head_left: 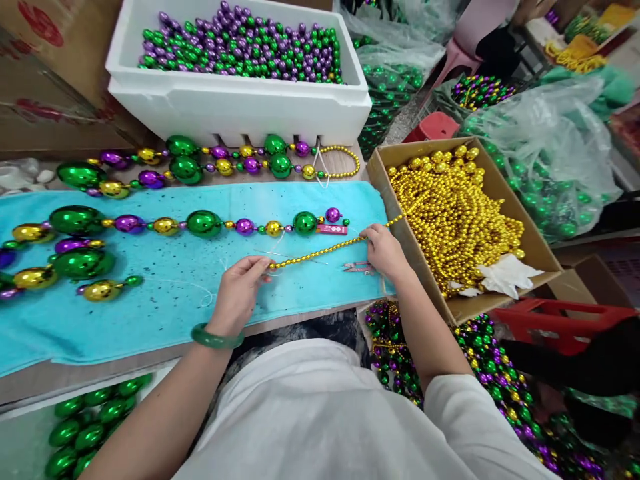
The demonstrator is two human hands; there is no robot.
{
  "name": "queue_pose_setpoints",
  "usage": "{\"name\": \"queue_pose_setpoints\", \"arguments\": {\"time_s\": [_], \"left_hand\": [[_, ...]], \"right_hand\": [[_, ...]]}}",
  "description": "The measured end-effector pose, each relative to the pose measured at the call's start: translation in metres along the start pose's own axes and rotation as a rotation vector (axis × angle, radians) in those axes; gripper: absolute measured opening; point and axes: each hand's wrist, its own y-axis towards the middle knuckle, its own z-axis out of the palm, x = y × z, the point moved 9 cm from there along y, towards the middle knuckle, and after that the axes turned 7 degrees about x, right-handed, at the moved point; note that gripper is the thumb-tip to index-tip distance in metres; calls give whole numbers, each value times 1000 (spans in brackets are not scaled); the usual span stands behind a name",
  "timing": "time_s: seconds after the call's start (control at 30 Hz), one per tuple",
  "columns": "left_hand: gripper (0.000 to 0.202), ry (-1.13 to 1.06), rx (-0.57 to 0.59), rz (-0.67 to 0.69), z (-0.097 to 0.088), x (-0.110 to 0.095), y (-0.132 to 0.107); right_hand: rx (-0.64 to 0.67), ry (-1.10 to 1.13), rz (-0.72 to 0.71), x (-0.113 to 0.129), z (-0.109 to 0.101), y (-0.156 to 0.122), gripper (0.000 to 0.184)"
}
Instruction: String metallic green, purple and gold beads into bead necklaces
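Note:
A strand of small gold beads is stretched between my hands above a turquoise towel. My left hand pinches its left end. My right hand is closed around the strand farther along, and its tail runs on into a cardboard box full of gold beads. Small pink-handled snips lie just left of my right hand. Behind the gold strand, a string of large green, purple and gold beads lies across the towel, with a small pink packet at its right end.
A white foam box of purple and green beads stands at the back. In front of it lies a finished-looking bead necklace. Green oval beads fill a tray at lower left. Bagged green beads and a red crate are at right.

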Motion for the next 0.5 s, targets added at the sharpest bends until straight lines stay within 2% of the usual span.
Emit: {"name": "queue_pose_setpoints", "arguments": {"time_s": [0.1, 0.23, 0.33, 0.5], "left_hand": [[37, -32, 14, -21, 1, 1, -7], [41, -9, 39, -43, 0, 3, -13], [43, -8, 57, -70, 0, 7, -15], [46, -18, 71, -110, 3, 16, -16]], "right_hand": [[-39, -96, 77, -14, -14, -5, 37], [-30, -158, 104, -15, -25, -3, 32], [15, -230, 125, -9, -25, -3, 27], [49, -294, 129, -1, -16, -5, 36]]}}
